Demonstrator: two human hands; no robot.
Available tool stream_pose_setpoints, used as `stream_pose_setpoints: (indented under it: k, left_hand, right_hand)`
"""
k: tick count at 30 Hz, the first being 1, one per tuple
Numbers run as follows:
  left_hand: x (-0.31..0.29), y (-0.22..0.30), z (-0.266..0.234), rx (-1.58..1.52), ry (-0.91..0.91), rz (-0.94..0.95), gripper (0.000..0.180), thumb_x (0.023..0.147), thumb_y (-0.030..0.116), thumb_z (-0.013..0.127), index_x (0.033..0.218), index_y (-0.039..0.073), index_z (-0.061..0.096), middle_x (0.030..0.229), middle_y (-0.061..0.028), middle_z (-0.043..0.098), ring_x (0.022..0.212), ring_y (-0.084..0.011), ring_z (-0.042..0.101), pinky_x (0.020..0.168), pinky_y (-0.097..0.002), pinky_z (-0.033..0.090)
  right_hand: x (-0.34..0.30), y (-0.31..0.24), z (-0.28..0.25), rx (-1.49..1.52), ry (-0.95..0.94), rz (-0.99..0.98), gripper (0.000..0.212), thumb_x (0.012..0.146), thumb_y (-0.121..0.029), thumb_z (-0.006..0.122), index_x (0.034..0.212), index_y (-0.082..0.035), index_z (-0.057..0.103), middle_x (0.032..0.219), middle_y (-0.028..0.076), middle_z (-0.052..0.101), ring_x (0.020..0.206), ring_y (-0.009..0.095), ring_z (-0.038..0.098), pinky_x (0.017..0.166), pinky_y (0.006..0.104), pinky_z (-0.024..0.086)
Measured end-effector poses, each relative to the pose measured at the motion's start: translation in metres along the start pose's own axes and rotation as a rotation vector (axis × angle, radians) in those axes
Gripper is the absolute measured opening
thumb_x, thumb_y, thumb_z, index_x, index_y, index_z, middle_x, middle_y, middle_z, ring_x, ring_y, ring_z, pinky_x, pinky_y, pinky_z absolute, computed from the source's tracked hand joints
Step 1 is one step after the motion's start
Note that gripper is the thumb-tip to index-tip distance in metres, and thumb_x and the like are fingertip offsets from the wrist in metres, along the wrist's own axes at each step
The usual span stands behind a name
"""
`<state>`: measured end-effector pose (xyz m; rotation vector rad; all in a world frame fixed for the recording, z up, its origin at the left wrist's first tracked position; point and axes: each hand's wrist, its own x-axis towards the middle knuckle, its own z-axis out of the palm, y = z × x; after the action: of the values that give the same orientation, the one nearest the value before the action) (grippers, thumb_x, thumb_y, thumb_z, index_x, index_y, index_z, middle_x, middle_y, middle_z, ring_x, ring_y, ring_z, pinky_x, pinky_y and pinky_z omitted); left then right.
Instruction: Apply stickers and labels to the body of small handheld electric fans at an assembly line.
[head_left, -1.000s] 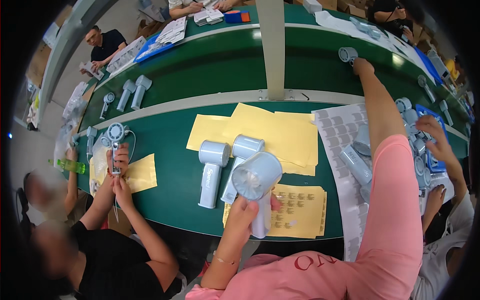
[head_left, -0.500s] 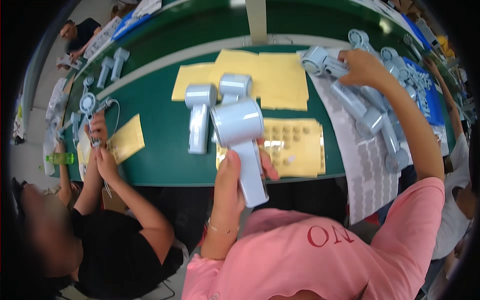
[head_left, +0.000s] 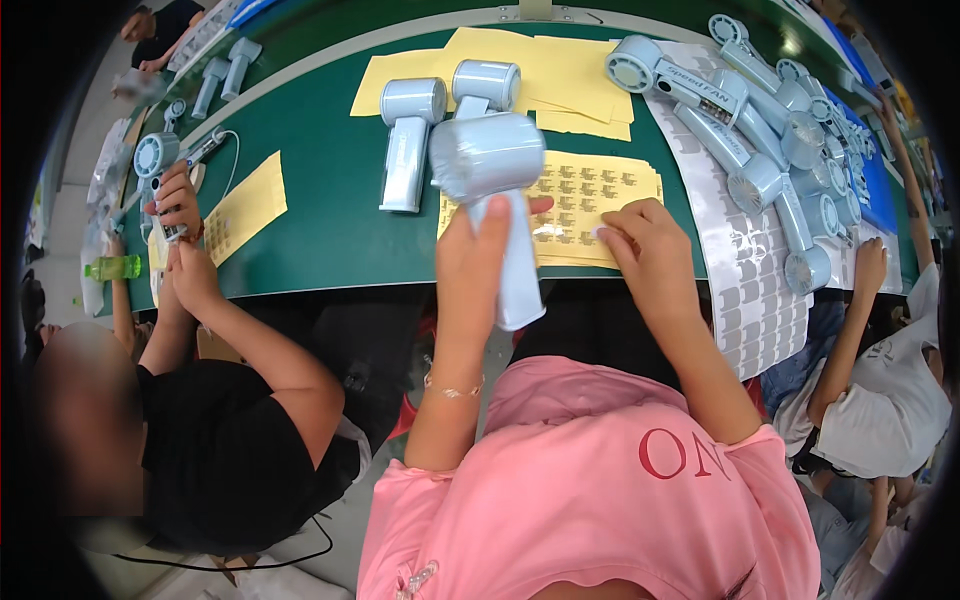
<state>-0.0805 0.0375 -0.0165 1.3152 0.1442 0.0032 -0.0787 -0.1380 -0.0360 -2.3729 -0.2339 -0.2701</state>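
A pale blue handheld fan [head_left: 490, 160] is in my left hand [head_left: 466, 262], fingers wrapped round its handle, fan head up. It hangs in front of a yellow sheet of small dark printed labels [head_left: 590, 190] at the table's near edge. Over the right side of that sheet, my right hand [head_left: 655, 255] is closed, thumb and fingertips together. A small whitish spot shows at the fingertips; what it is I cannot make out. Just beyond the held fan lie two more handheld fans, a left one [head_left: 412, 100] and a right one [head_left: 487, 80], the right one partly hidden.
Plain yellow sheets [head_left: 575, 65] lie farther back. To the right, a pile of handheld fans [head_left: 755, 175] rests on a white sheet of grey labels [head_left: 755, 285], beside a blue tray [head_left: 880, 205]. At left, a co-worker's hands [head_left: 180, 215] hold another fan [head_left: 155, 155].
My right hand has left the fan pile and come back to the yellow label sheet. My left hand still holds its fan, now turned slightly. The view has tilted downward.
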Motion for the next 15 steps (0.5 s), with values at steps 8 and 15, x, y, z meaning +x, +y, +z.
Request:
stream_pose_setpoints:
  k: [8, 15]
  left_hand:
    - [0.016, -0.007, 0.018, 0.812, -0.099, 0.040, 0.043, 0.086, 0.038, 0.055, 0.098, -0.003, 0.059, 0.079, -0.0115, 0.066, 0.067, -0.0196, 0.062, 0.064, -0.0292, 0.046]
    - [0.016, -0.010, 0.016, 0.730, -0.084, 0.040, 0.041, 0.086, 0.038, 0.054, 0.097, -0.002, 0.059, 0.081, -0.0124, 0.067, 0.067, -0.0192, 0.062, 0.064, -0.0293, 0.046]
  right_hand:
    - [-0.004, -0.004, 0.002, 0.129, 0.015, 0.065, 0.008, 0.074, 0.000, 0.065, 0.080, 0.002, 0.060, 0.078, 0.010, 0.054, 0.064, 0.022, 0.055, 0.058, 0.0306, 0.045]
    - [0.000, 0.012, -0.002, 0.465, -0.005, 0.263, 0.009, 0.074, -0.002, 0.067, 0.078, 0.001, 0.060, 0.072, 0.004, 0.053, 0.058, 0.008, 0.050, 0.052, 0.0225, 0.040]
